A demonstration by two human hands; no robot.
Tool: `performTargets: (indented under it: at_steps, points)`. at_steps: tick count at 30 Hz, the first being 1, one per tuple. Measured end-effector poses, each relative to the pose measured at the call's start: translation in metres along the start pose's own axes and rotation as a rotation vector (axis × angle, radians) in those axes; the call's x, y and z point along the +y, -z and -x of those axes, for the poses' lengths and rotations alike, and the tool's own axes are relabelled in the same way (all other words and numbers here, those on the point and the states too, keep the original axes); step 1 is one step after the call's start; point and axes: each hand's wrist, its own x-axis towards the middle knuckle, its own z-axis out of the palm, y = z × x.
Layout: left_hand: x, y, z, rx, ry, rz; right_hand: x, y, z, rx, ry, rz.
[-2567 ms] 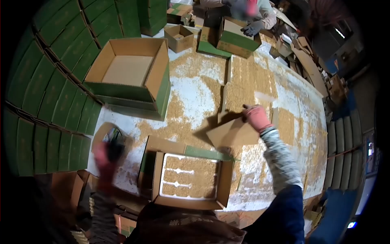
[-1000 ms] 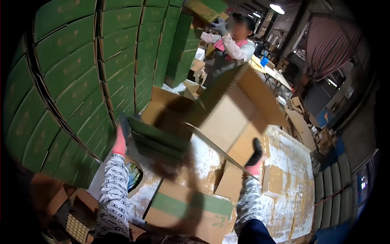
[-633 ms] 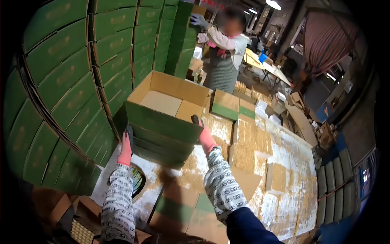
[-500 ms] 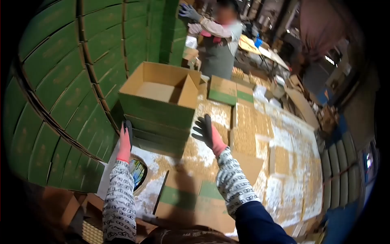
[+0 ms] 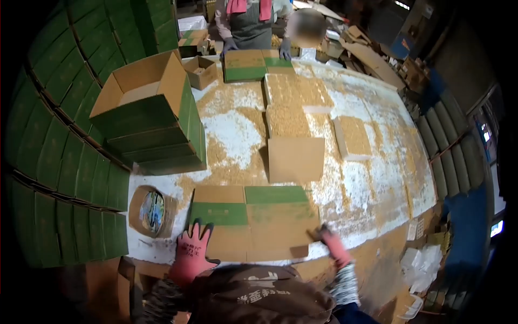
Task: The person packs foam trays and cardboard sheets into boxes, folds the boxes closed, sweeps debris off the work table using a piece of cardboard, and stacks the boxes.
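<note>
Some printing is seen, but no word can be read surely.
On the brown apron (image 5: 259, 299) of the person there are pale characters, which look Chinese, in a row, with a bigger pale mark above them; I cannot read them with certainty. The pink glove (image 5: 190, 260) on the left hand (image 5: 195, 252) bears small dark characters in a few lines on its back, too small to tell. On the green band of the closed carton (image 5: 280, 229) a faint small print is visible, also not readable.
</note>
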Motion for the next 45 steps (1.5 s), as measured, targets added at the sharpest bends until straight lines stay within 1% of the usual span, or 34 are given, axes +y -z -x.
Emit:
performTargets:
  at_steps: [1,2,4,5,6,7,8,11,12,14,15,16,17,18,20,21,22,24,26,28,29,31,32,34,35,36,37,38,39,40,42,43,44,45]
  points:
    - [-0.001,0.009,0.014,0.02,-0.139,0.008,-0.026,0.022,-0.003,0.056,0.13,0.05]
    - [-0.003,0.017,0.022,0.048,-0.285,0.017,-0.05,0.035,-0.012,0.104,0.018,-0.377]
    - [0.023,0.05,0.008,-0.479,-0.398,0.123,-0.113,0.045,-0.03,0.283,0.009,-1.353]
    - [0.032,0.045,0.002,-0.599,-0.494,0.226,-0.113,0.03,-0.047,0.295,0.063,-0.869]
    - [0.043,0.034,0.002,-0.428,-0.586,0.256,-0.118,0.007,-0.056,0.333,0.09,-0.588]
    - [0.049,0.03,-0.005,-0.496,-0.516,0.38,-0.122,-0.016,-0.065,0.385,0.105,-0.307]
    - [0.052,0.026,-0.012,-0.566,-0.443,0.501,-0.131,-0.035,-0.066,0.482,0.103,-0.23]
    - [0.013,-0.027,-0.011,-0.508,-0.339,0.733,-0.126,-0.027,-0.051,0.612,0.247,-0.494]
    - [-0.005,-0.062,0.001,-0.447,-0.068,1.102,-0.112,-0.027,-0.045,0.652,0.278,-0.528]
    - [-0.007,-0.041,-0.002,0.008,-0.043,1.039,-0.117,-0.025,-0.034,0.784,0.229,-0.496]
    - [-0.005,-0.021,-0.018,-0.026,0.048,0.97,-0.114,-0.026,-0.031,0.716,0.317,-0.297]
    - [0.012,-0.008,-0.022,0.121,0.012,0.893,-0.111,-0.028,-0.027,0.644,0.397,-0.101]
    - [0.029,0.005,-0.026,0.267,-0.011,0.803,-0.133,-0.033,-0.03,0.348,0.577,0.138]
    - [0.037,0.026,-0.036,-0.156,-0.104,0.912,-0.157,-0.044,-0.033,0.041,0.744,0.374]
    - [0.026,-0.006,-0.034,-0.508,-0.506,0.738,-0.126,-0.091,-0.056,-0.336,0.82,0.621]
    - [0.014,-0.026,-0.02,-0.515,-0.807,0.394,-0.115,-0.094,-0.065,-0.318,0.82,0.628]
    - [0.022,-0.027,-0.011,-0.39,-0.828,0.346,-0.109,-0.095,-0.073,-0.386,0.69,0.507]
    - [0.015,-0.012,-0.02,-0.202,-0.337,0.816,-0.12,-0.077,-0.081,-0.676,0.355,0.154]
    - [0.014,-0.031,-0.051,0.103,0.033,0.513,-0.171,-0.034,-0.083,-0.514,0.375,0.271]
    - [0.024,-0.078,-0.068,0.378,0.075,0.764,-0.195,-0.003,-0.098,-0.001,0.159,-0.169]
    - [0.024,-0.083,-0.065,0.393,0.07,0.88,-0.183,-0.012,-0.104,0.002,0.151,-0.165]
    - [0.021,-0.089,-0.061,0.504,0.05,1.063,-0.145,-0.042,-0.133,0.661,0.636,0.834]
    - [0.019,-0.093,-0.06,0.602,0.028,1.134,-0.127,-0.053,-0.117,0.367,0.488,0.245]
    - [0.023,-0.092,-0.067,0.748,0.094,1.18,-0.138,-0.043,-0.077,0.38,0.38,0.588]
    - [0.039,-0.086,-0.068,0.803,0.177,1.513,-0.106,-0.053,-0.061,0.355,0.289,0.673]
    - [0.026,-0.102,-0.066,0.771,0.152,1.514,-0.109,-0.042,-0.04,0.116,-0.066,0.55]
    - [0.004,-0.132,-0.068,0.529,0.233,1.445,-0.115,-0.025,-0.029,-0.12,-0.394,0.416]
    - [-0.004,-0.15,-0.079,0.31,0.317,1.371,-0.112,-0.008,-0.037,-0.104,-0.388,0.436]
    - [-0.004,-0.134,-0.08,0.15,0.342,1.434,-0.109,0.0,-0.039,-0.316,-0.34,0.49]
    - [-0.019,-0.126,-0.068,0.211,0.131,1.126,-0.105,0.004,-0.036,-0.531,-0.295,0.523]
    - [-0.047,-0.109,-0.043,0.5,-0.153,0.404,-0.09,0.009,-0.026,-0.501,-0.021,0.435]
    - [-0.057,-0.121,-0.044,0.394,-0.054,1.217,-0.092,0.013,-0.02,-0.442,0.043,0.341]
    - [-0.052,-0.113,-0.05,0.472,0.093,2.052,-0.109,0.022,-0.013,-0.486,-0.013,0.352]
    - [-0.048,-0.104,-0.052,0.334,0.241,1.673,-0.086,0.007,-0.014,-0.238,0.279,0.285]
